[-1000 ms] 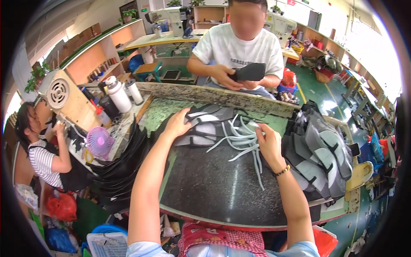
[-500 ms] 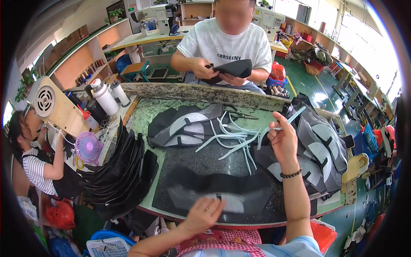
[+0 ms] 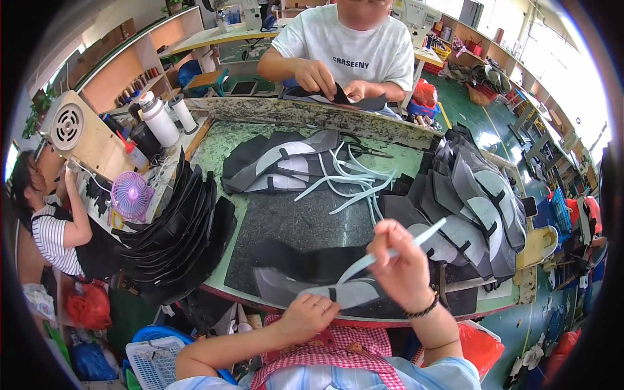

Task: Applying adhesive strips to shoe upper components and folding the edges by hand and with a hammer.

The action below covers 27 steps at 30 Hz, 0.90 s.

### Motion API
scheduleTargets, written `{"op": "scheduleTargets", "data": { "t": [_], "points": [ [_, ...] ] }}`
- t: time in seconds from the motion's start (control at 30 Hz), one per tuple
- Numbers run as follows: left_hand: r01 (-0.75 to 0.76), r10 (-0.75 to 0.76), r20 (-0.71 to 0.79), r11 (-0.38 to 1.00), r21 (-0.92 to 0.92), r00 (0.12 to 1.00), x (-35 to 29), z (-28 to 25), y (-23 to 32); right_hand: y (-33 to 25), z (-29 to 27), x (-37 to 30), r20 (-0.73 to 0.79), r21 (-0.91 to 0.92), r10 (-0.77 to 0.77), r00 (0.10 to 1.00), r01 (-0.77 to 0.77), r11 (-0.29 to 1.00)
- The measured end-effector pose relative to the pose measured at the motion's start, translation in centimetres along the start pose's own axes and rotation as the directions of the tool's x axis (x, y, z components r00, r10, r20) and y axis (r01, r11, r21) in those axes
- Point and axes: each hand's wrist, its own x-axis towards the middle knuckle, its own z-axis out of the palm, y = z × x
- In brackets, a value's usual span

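White strip (image 3: 390,255) pinched in right hand (image 3: 404,273) fingers, left hand (image 3: 312,313) fingers pressing grey-black piece (image 3: 338,292), stacks beside.

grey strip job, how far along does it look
Done: a fanned stack of grey-patched pieces at right. In hand: the right hand holds a pale strip over the shoe piece pinned by the left hand. Left: loose strips and another stack.

Bright daylight glares from upper right; fisheye edges bend, darken.
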Motion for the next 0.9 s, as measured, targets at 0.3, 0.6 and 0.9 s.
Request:
{"op": "scheduleTargets", "data": {
  "t": [0.3, 0.6, 0.9],
  "points": [
    [0.105, -0.555, 0.267, -0.305, -0.946, 0.788, -0.7, -1.2, -0.7, 4.2, -1.7, -6.2, 0.091, -0.335, 0.096, 0.991, -0.061, 0.940],
    [0.522, -0.709, 0.354, 0.023, -0.853, 0.610, -1.5, -5.7, -1.6, 2.8, -2.1, -5.4, 0.274, -0.938, 0.019, 0.961, 0.263, 0.224],
    [0.714, -0.801, 0.306, 0.203, -0.670, 0.514, -3.2, -4.2, -3.2, 4.3, -2.0, -5.3, 0.142, -0.989, -0.006, 0.990, 0.142, 0.031]
  ]
}}
